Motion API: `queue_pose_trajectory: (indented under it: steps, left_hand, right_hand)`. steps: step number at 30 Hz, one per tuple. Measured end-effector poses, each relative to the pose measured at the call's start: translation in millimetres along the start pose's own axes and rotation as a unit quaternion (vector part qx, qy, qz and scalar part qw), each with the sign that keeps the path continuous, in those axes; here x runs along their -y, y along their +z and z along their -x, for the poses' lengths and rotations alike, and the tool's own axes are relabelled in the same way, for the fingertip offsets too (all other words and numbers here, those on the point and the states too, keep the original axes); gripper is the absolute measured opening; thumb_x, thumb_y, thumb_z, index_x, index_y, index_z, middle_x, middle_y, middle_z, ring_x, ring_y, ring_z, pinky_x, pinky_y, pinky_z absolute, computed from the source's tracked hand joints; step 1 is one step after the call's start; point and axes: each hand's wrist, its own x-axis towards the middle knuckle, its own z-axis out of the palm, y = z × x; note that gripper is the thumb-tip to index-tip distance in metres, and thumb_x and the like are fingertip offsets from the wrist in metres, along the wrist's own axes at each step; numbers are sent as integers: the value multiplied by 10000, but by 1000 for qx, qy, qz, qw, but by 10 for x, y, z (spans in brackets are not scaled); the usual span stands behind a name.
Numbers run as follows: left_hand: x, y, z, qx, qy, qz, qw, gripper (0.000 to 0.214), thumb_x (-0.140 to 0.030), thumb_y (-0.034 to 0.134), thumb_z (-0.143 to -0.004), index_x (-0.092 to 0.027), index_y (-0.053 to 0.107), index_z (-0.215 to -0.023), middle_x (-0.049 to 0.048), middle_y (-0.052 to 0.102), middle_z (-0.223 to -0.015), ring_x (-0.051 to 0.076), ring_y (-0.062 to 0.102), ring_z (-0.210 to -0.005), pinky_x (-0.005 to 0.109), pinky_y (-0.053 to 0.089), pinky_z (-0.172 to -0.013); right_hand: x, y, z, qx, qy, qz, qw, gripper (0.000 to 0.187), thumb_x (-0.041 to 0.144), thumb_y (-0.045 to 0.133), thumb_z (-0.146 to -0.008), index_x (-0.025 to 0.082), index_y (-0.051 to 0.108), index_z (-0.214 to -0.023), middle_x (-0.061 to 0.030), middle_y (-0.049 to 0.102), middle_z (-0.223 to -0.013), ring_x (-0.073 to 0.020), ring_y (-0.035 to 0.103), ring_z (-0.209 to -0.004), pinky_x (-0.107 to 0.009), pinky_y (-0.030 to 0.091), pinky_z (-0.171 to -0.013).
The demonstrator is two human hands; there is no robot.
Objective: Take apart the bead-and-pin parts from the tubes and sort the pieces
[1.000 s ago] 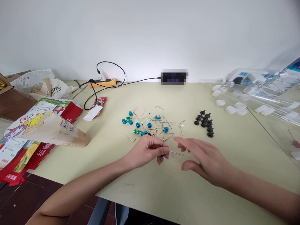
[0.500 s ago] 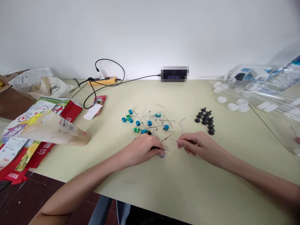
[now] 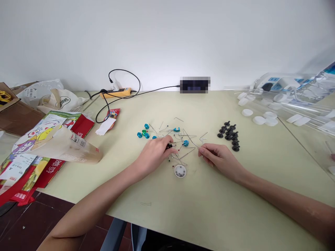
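Observation:
My left hand (image 3: 158,153) is closed around a slim black-handled tool (image 3: 169,146) with a thin metal end, over the scattered parts. My right hand (image 3: 216,158) pinches a thin metal hex key (image 3: 194,143), which points up and left among the wires; its other end is hidden by my fingers. Between the hands lie bent metal wires (image 3: 187,153) and a blue metal knob (image 3: 185,143). Closer to me is a small round white dish (image 3: 180,171) with several tiny dark pieces in it. Beyond my left hand sits another blue fitting (image 3: 176,129).
Black plastic parts (image 3: 230,134) cluster to the right. White caps (image 3: 261,119) and clear tubes (image 3: 300,111) lie farther right. On the left are a tilted plastic cup (image 3: 75,143), colourful packaging (image 3: 60,167), a red packet (image 3: 111,118) and a power strip (image 3: 117,92) with black cables.
My left hand has moved up and left, off the white dish, which now shows fully. The hex key in my right hand now points more steeply upward; that hand has barely moved.

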Motion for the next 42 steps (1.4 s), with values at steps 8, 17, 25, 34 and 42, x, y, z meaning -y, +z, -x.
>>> queue_pose_trajectory:
  steps: [8, 17, 25, 34, 42]
  left_hand:
    - [8, 13, -66, 6, 92, -104, 990, 272, -221, 346, -952, -194, 601, -862, 34, 560, -785, 160, 510, -753, 253, 370, -628]
    - [53, 65, -191, -6, 112, -247, 962, 329, -411, 355, -943, -180, 588, -925, 30, 569, -647, 189, 509, -689, 295, 360, -654]
    - [208, -49, -383, -85, 47, -64, 993, 308, -414, 403, -923, -176, 568, -1028, 46, 599, -863, 191, 529, -839, 302, 407, -738]
    - [242, 86, -966, 37, 103, -31, 993, 115, -246, 623, -764, -160, 645, -836, 64, 611, -898, 235, 488, -941, 339, 401, -812]
    - [318, -316, -929, -93, 62, 205, 972, 226, -249, 587, -786, -139, 591, -984, 27, 622, -827, 107, 566, -704, 244, 460, -685]
  right_hand:
    - [4, 43, 39, -53, -81, 8, 995, 312, 394, 409, -932, 200, 543, -727, 39, 456, -556, -108, 372, -516, -238, 289, -490]
    - [-4, 44, 23, -15, -68, -24, 997, 321, 405, 409, -932, 198, 558, -737, 40, 485, -570, -99, 402, -505, -229, 305, -485]
    - [14, 35, 28, -5, -64, -50, 997, 322, 421, 406, -924, 193, 559, -755, 18, 536, -643, -111, 425, -529, -237, 327, -510]
    - [-18, 40, 17, -19, -60, -56, 996, 337, 441, 391, -924, 195, 560, -768, 4, 539, -670, -118, 415, -541, -239, 324, -518]
    - [-12, 41, 19, -21, -50, -68, 996, 356, 472, 392, -914, 192, 556, -768, 2, 531, -659, -121, 417, -532, -236, 327, -505]
